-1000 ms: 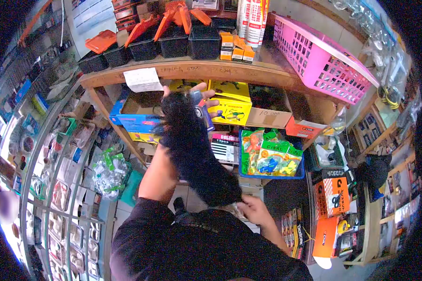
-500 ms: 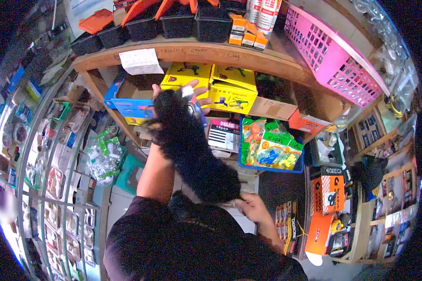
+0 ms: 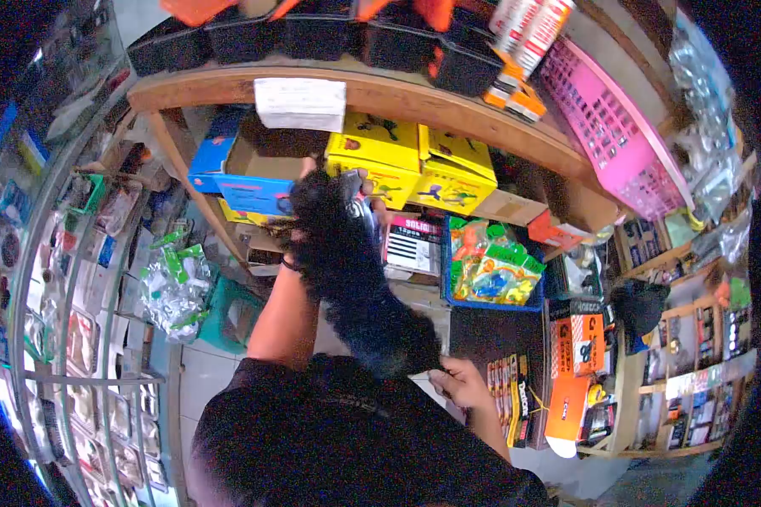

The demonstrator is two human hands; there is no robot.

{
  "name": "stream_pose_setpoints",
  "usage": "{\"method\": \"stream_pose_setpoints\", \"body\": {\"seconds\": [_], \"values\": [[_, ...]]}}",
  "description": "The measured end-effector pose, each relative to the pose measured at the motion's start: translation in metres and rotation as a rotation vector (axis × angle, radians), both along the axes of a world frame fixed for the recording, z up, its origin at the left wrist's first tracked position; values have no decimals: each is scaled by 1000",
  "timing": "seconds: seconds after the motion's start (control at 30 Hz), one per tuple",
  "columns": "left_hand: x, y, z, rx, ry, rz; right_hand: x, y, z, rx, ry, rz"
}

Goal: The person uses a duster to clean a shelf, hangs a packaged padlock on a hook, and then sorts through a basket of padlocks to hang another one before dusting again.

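Observation:
A long black fluffy duster (image 3: 368, 304) runs diagonally through the middle of the view. At its lower end, my right hand (image 3: 461, 382) is closed around the thin end of the duster. The duster's upper end lies over my left hand (image 3: 370, 188), hiding most of the palm. My left fingers curl round a dark object with shiny silver parts (image 3: 359, 207), whose kind I cannot make out. Just behind that hand are yellow boxes with printed figures (image 3: 372, 148) and an open blue box (image 3: 258, 194).
A wooden shelf edge (image 3: 228, 84) carries black bins (image 3: 317, 38) and a pink basket (image 3: 609, 127). Below are a blue tray (image 3: 490, 307) of bagged goods and orange boxes (image 3: 569, 410). Glass display shelves (image 3: 93, 380) line the left side.
The view has shifted, so the shelf and boxes sit differently. My left fingers, spread before, are now more curled round the dark object. The right hand still grips the duster's end.

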State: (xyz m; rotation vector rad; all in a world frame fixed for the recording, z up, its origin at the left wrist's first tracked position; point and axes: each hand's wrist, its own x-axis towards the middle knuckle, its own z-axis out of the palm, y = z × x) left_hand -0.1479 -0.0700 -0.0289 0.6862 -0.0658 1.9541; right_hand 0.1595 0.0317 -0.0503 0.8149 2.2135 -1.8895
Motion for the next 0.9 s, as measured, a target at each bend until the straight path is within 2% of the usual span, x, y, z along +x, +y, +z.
{"method": "stream_pose_setpoints", "body": {"seconds": [0.03, 0.1, 0.13, 0.17, 0.2, 0.23, 0.27, 0.3, 0.37, 0.43, 0.47, 0.5, 0.53, 0.57, 0.63, 0.67, 0.7, 0.77, 0.83, 0.9], "values": [[3, -12, 15, 19, -10, 6, -6, -3, -1, 15, -16, 2], [10, -29, 41, -381, -279, 253, -16, -7, -16, 62, 39, -77], [4, -32, 33, -355, -244, 237, -17, -8, -27, 178, 98, 29], [2, -36, 29, -397, -322, 319, -21, -15, -23, 292, 148, 139], [-8, -35, 2, -197, -205, 190, -24, -24, -8, 43, 1, 182], [-16, -32, -24, 2, -85, 70, -28, -32, 1, 5, -55, 158], [-13, -30, -28, -10, -235, 14, -31, -37, 9, 27, -83, 42], [-11, -36, -18, 10, -134, 47, -35, -40, 13, 46, -99, -75], [-6, -44, 11, -330, -377, 324, -32, -38, 8, -87, 33, -174], [-14, -38, -1, -295, -392, 278, -29, -32, 4, 102, -74, -3], [-13, -43, -2, -280, -391, 282, -34, -36, 19, 90, -136, 60], [-9, -51, -5, -233, -284, 265, -41, -38, 35, 85, -202, 126], [-8, -54, -7, -188, -175, 252, -43, -39, 31, 111, -87, 91], [-14, -51, -6, -173, -173, 261, -48, -33, 25, 125, -83, 100], [-16, -41, -8, -296, -457, 320, -44, -32, 10, 277, -86, -29], [-10, -41, 6, -352, -552, 358, -39, -34, 5, 68, -58, -40], [-6, -36, -2, -359, -557, 341, -30, -34, 4, 67, -67, -56], [-8, -25, -28, -251, -359, 262, -26, -35, 14, 8, -189, 78], [-10, -33, -25, -193, -265, 232, -25, -35, 16, 87, -142, 38], [-16, -49, -14, 268, -256, -62, -22, -29, 5, 66, -20, -136]]}}
